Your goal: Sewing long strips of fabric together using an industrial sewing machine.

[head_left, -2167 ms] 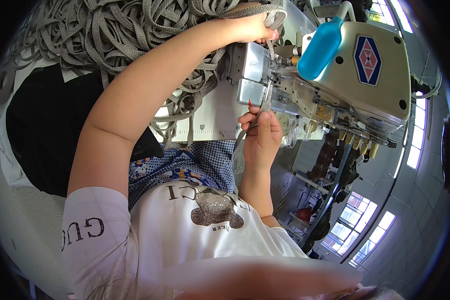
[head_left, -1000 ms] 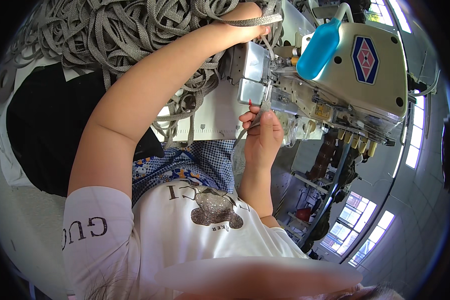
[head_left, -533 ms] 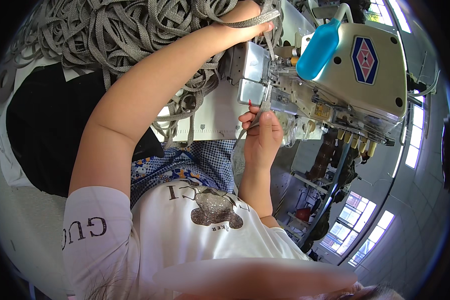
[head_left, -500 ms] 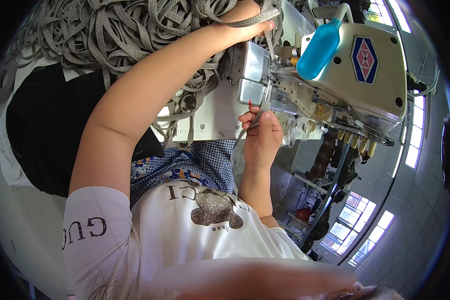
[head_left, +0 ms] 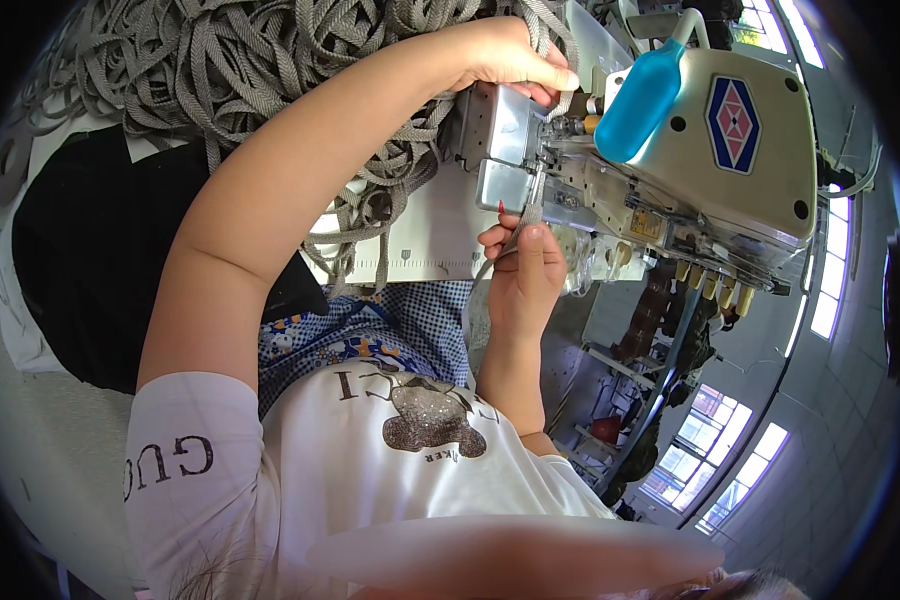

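Note:
A flat grey woven drawcord (head_left: 533, 200) runs through the needle area of a cream-coloured sewing machine (head_left: 760, 150). On the far side of the metal sewing bed (head_left: 503, 150), my left hand (head_left: 515, 62) closes on the cord, thumb pressed against the fingers. Part of the cord loops up over that hand. Nearer to me, my right hand (head_left: 528, 262) pinches the flat cord between thumb and fingers, just in front of the bed. A small red pointed piece (head_left: 501, 207) shows beside its fingertips. The needle itself is too small to make out.
A large tangled heap of grey cord (head_left: 240, 75) covers the table's far left. Black cloth (head_left: 80, 260) lies left of my arm. A blue bottle-shaped piece (head_left: 638, 105) hangs from a bent white tube before the machine head. Shelves (head_left: 620, 400) stand at right.
My left hand has shifted right and nearer to the sewing bed, and the cord around it has changed its loop. My right hand stays in nearly the same place.

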The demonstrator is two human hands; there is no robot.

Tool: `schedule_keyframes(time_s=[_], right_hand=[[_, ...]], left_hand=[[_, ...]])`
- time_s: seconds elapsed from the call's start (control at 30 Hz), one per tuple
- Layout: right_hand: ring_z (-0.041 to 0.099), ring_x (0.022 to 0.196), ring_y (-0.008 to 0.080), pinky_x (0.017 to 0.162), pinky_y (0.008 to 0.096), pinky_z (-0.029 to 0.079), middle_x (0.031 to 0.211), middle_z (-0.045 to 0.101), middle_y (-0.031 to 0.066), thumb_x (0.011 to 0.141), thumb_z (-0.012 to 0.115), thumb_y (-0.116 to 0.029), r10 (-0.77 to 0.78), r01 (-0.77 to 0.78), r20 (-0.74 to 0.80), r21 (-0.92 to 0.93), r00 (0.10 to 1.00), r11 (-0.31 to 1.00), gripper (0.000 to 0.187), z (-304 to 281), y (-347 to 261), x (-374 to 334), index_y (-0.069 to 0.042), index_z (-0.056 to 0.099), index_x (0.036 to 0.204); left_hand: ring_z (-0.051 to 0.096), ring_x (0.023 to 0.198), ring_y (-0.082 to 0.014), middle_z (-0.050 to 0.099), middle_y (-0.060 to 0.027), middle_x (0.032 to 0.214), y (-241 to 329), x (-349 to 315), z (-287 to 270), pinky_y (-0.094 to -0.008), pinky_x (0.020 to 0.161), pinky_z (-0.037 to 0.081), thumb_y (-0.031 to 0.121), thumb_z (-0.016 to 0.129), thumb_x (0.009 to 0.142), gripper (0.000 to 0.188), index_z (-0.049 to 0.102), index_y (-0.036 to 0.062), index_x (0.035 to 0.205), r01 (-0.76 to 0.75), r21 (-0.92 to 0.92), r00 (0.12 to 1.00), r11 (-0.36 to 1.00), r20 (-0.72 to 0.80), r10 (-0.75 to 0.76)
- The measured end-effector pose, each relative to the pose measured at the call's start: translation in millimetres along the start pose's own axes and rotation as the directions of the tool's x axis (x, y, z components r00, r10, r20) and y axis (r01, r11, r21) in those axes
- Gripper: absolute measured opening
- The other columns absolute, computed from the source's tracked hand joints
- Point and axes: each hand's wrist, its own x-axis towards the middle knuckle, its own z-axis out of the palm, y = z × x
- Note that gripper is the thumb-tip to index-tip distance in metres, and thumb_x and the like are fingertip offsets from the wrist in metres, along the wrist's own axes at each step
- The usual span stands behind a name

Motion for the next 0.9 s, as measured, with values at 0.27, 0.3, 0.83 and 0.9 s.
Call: schedule_keyframes(time_s=[0.27,0.3,0.83,0.9], right_hand=[[0.054,0.065,0.0131,0.062,0.0228,0.043,0.078,0.063,0.0137,0.091,0.05,-0.022,0.003,-0.003,-0.005,-0.004,1.0,1.0,0.028,-0.6,0.3,0.5,0.005,0.058,0.093],[0.054,0.065,0.0135,0.062,0.0228,0.042,0.078,0.063,0.0138,0.091,0.05,-0.022,0.004,-0.004,-0.005,-0.005,1.0,1.0,0.028,-1.1,1.0,0.5,0.005,0.058,0.094],[0.053,0.065,0.0138,0.062,0.0225,0.042,0.077,0.063,0.0126,0.091,0.05,-0.021,0.008,-0.008,-0.007,-0.01,1.0,1.0,0.026,1.0,0.1,0.6,0.004,0.058,0.094],[0.054,0.065,0.0138,0.062,0.0225,0.042,0.077,0.063,0.0125,0.091,0.05,-0.021,0.007,-0.007,-0.003,-0.012,1.0,1.0,0.026,2.0,0.0,0.4,0.004,0.058,0.095]], left_hand=[[0.059,0.074,-0.0051,0.067,-0.0027,0.09,2.8,2.4,2.6,-0.0177,0.067,0.046,0.021,0.067,0.079,0.029,0.061,0.0032,0.1,-0.019,0.041,0.996,0.999,0.088,0.016],[0.058,0.075,-0.005,0.067,-0.0024,0.09,2.5,3.0,2.3,-0.0173,0.067,0.045,0.021,0.067,0.079,0.027,0.062,0.0037,0.1,-0.031,0.032,0.997,0.999,0.076,0.028],[0.056,0.099,-0.0143,0.059,-0.0108,0.107,2.5,1.9,-10.8,-0.0229,0.08,0.047,0.003,0.056,0.079,0.014,0.048,0.0079,0.068,-0.173,-0.255,0.942,0.951,0.239,0.235],[0.056,0.098,-0.0144,0.058,-0.0102,0.107,-0.8,4.0,-13.2,-0.0231,0.08,0.047,0.003,0.055,0.079,0.012,0.051,0.0076,0.069,-0.196,-0.265,0.932,0.944,0.248,0.263]])
